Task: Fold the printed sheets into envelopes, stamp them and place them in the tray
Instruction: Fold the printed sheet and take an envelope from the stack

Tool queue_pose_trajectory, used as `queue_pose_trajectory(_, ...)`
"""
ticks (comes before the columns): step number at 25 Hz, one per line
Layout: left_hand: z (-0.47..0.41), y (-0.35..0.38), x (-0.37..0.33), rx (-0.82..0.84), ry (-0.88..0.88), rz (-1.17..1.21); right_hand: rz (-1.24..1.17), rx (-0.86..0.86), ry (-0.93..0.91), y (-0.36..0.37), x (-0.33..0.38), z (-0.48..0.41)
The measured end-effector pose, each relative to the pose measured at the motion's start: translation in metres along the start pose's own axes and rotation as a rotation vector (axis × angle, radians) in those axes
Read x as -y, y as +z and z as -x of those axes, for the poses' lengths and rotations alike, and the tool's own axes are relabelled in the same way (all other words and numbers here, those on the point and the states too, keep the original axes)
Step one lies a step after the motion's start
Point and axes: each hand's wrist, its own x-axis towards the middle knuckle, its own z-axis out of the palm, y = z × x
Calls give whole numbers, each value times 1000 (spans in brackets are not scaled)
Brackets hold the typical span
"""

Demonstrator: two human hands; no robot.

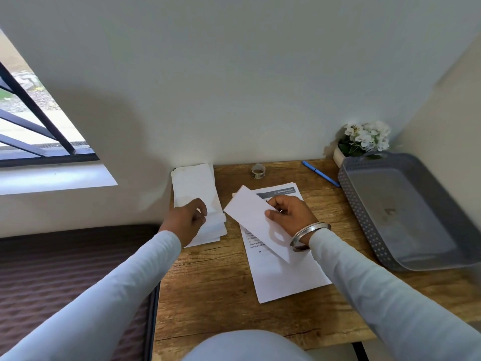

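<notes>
My right hand (290,216) holds a folded white sheet (253,217) tilted above the stack of printed sheets (283,272) in the middle of the wooden desk. My left hand (190,217) rests on the pile of white envelopes (195,188) at the desk's left edge, fingers curled on the top envelope; whether it grips it is unclear. The grey perforated tray (364,204) stands at the right, with nothing visible inside. No stamp can be made out.
A roll of tape (258,171) and a blue pen (320,173) lie near the wall. A pot of white flowers (364,139) stands in the back right corner behind the tray. A brown striped bed surface (65,269) lies left of the desk.
</notes>
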Motion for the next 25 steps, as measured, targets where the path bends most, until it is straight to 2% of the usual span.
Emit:
queue_pose_trajectory(4, 0, 11, -18, -66, 58, -3, 23, 1, -6, -10, -11, -7)
queue_pose_trajectory(9, -4, 30, -35, -71, -2, 11, 5, -20, -14, -22, -29, -10)
queue_pose_trajectory(13, -5, 38, -43, -112, 26, -72, -4, -29, -9, -30, -39, -11)
queue_pose_trajectory(17, -8, 46, -49, -72, 73, -133, 6, -31, -4, -39, -48, -19)
queue_pose_trajectory(20, -16, 53, -57, -47, 13, -88, 24, -36, 29, -45, -51, -25)
queue_pose_trajectory(25, -26, 58, -74, -35, 36, -38, 58, -72, 83, -43, -53, -30)
